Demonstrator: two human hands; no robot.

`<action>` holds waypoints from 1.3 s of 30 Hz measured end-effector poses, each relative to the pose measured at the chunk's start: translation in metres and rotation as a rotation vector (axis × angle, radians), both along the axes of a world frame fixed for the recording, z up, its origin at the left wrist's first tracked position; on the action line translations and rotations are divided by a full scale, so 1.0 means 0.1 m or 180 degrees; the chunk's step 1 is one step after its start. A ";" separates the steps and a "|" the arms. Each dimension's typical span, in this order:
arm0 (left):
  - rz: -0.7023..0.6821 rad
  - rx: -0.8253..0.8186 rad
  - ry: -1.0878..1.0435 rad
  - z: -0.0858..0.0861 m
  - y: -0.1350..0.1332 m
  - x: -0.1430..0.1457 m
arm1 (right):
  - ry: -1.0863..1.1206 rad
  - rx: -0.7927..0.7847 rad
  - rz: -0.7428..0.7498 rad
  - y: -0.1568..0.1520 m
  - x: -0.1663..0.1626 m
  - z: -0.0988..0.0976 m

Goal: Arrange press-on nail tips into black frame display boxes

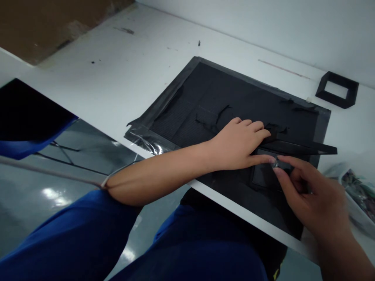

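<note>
My left hand (243,142) lies over a black work mat (187,105), its fingers curled at the left end of a thin black frame-like piece (310,147). Its thumb stretches right across a dark rectangular panel (263,173), the tip meeting a small shiny scrap (275,162). From the right, my right hand (316,195) pinches that scrap between thumb and index finger. The scrap looks like clear film, but it is too small to be sure. My left palm hides part of the panel and frame.
A thick black rectangular frame (325,91) sits at the back right of the white table (140,50). At right is a clear container (354,191) with mixed scraps. Black shreds (224,113) lie on the mat. A brown board (52,23) occupies the far left.
</note>
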State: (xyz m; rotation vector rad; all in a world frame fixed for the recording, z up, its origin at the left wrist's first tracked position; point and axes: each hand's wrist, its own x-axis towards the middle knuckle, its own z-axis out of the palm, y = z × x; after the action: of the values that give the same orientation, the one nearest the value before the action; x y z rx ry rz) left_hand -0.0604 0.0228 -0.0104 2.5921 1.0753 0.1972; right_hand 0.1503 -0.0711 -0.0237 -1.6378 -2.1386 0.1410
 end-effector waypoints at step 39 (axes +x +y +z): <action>-0.0023 0.0081 -0.0024 -0.03 -0.01 0.00 | -0.0008 0.0007 0.0012 0.00 -0.01 0.02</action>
State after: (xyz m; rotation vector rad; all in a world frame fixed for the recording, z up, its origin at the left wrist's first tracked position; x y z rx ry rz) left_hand -0.0601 0.0220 -0.0133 2.6155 1.0674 0.2200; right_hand 0.1497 -0.0714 -0.0216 -1.6336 -2.1431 0.1378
